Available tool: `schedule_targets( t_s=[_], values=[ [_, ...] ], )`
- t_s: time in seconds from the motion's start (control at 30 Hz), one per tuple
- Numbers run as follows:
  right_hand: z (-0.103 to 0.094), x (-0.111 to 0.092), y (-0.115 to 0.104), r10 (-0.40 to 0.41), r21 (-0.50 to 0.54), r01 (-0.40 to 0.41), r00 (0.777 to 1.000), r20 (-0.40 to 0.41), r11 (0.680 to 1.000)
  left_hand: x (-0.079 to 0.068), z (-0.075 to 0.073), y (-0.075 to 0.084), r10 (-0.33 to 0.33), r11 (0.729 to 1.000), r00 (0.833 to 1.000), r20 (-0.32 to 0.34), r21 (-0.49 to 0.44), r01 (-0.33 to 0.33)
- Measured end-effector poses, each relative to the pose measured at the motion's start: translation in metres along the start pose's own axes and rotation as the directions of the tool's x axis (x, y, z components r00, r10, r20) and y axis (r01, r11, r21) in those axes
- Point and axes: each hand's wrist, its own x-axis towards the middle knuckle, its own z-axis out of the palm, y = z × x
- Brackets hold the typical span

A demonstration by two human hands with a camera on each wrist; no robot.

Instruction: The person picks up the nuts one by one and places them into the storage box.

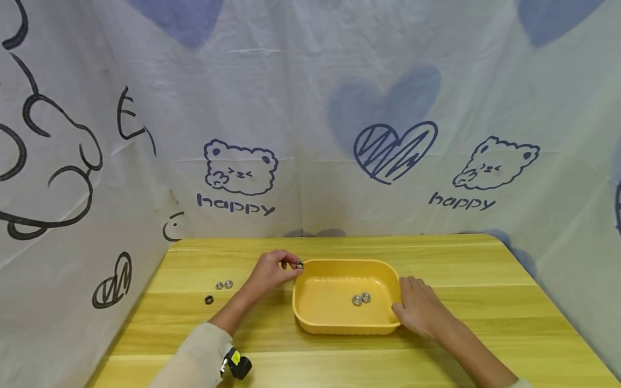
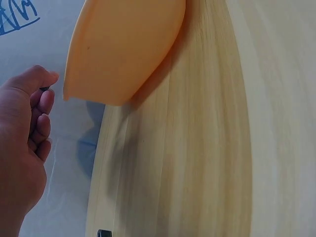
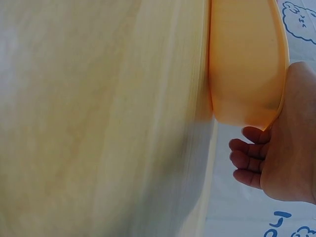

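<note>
My left sleeve (image 1: 191, 358) lies nearest, a black device (image 1: 239, 365) at its cuff. On the table (image 1: 271, 350), far left, one black nut (image 1: 209, 299) sits near two silver nuts (image 1: 228, 284). My left hand (image 1: 273, 270) pinches a held nut (image 1: 300, 265) between thumb and fingers, at the far left corner of the tray (image 1: 330, 304). Two inner nuts (image 1: 357, 300) lie side by side in the tray, right of centre. My right hand (image 1: 421, 306) grips the tray's right wall, thumb over the rim.

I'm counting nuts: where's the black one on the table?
In the head view, the black nut lies left of the yellow tray, below two silver nuts.
</note>
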Motion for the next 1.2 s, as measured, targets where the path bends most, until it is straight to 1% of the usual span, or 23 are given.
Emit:
schedule_targets(
  t_s=[0.2,0.57,0.73,1.0,1.2],
  values=[
    [0.002,0.000,0.001,-0.008,-0.001,0.008,1.000,-0.007,1.000,0.002,0.007,0.004,0.009,1.000,1.000,0.002,0.006,-0.009],
    [0.003,0.000,0.002,-0.006,-0.010,0.006,1.000,-0.001,1.000,0.008,0.017,0.010,0.086,0.996,0.996,0.011,0.030,-0.087],
    [0.004,0.000,0.002,-0.011,-0.010,0.011,1.000,-0.012,1.000,0.010,0.023,0.015,0.092,0.996,0.995,0.029,0.011,-0.093],
    [0.005,0.000,0.002,-0.009,-0.001,0.009,1.000,-0.011,1.000,0.013,0.033,0.021,0.082,0.997,0.996,0.028,-0.002,-0.082],
    [0.006,0.001,0.003,-0.007,0.004,0.007,1.000,-0.006,1.000,0.015,0.039,0.024,0.091,0.996,0.995,0.052,-0.002,-0.091]
  ],
)
